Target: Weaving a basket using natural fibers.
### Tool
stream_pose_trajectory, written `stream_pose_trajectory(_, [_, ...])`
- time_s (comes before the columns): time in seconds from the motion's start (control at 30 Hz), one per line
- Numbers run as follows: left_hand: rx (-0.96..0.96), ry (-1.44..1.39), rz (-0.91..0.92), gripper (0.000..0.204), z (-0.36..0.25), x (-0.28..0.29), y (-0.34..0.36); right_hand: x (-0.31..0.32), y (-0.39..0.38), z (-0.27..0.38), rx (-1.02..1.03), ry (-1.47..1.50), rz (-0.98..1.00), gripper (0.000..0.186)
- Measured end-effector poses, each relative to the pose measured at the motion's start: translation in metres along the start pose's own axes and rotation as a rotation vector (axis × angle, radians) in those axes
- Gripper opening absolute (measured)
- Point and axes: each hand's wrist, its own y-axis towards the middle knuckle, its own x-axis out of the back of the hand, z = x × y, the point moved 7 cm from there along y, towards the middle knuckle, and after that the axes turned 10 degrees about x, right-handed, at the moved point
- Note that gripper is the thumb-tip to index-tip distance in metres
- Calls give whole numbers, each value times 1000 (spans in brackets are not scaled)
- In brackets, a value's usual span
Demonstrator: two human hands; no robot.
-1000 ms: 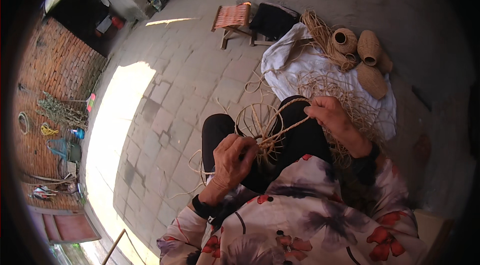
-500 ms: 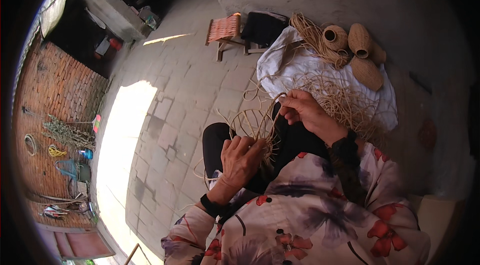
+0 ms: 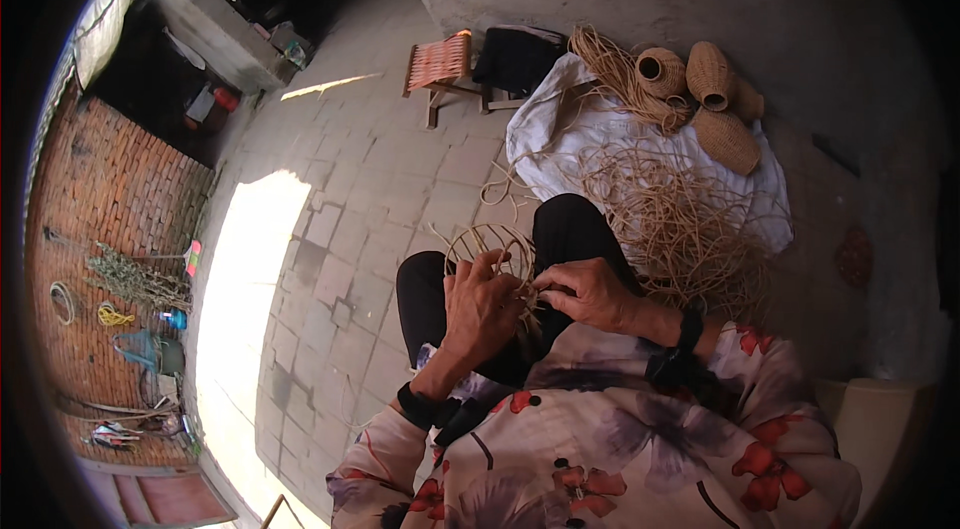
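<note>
Between my knees sits a partly woven basket [image 3: 497, 232], with thin tan strands curving round in an open ring. My left hand [image 3: 478, 311] grips its near side, fingers bent over the rim and the weave. My right hand [image 3: 588, 293] is closed in a pinch at the basket's right side, its fingertips close to those of my left hand. The strand between those fingertips is too small to make out clearly. My hands cover much of the basket's lower part.
To the right, a heap of loose tan strands [image 3: 690, 249] lies on a white cloth [image 3: 545, 124]. Beyond it are a strand bundle [image 3: 608, 64] and several finished woven vessels [image 3: 710, 74]. A folding stool [image 3: 440, 61] stands ahead, near a brick wall [image 3: 120, 169] farther left.
My right hand has come down and left from a raised strand to the basket's side, beside my left hand. The raised strand no longer stands up. My left hand keeps its grip.
</note>
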Motion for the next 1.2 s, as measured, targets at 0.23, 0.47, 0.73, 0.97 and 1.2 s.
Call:
stream_pose_trajectory(0.23, [11,-51,111,27,4,-5,1,-19,-6,2,189,-249,93,17])
stream_pose_trajectory(0.47, [124,-238,-265,37,30,48,-36,68,-19,-17,194,-400,302,19])
stream_pose_trajectory(0.73, [143,-198,-284,29,44,39,-62,55,9,9,231,-168,49,21])
stream_pose_trajectory(0.97, [229,-197,-222,27,37,27,-65,9,10,5,171,-532,252,21])
stream_pose_trajectory(1.2, [-74,15,-108,17,1,45,-12,-1,8,-1,158,-384,222,20])
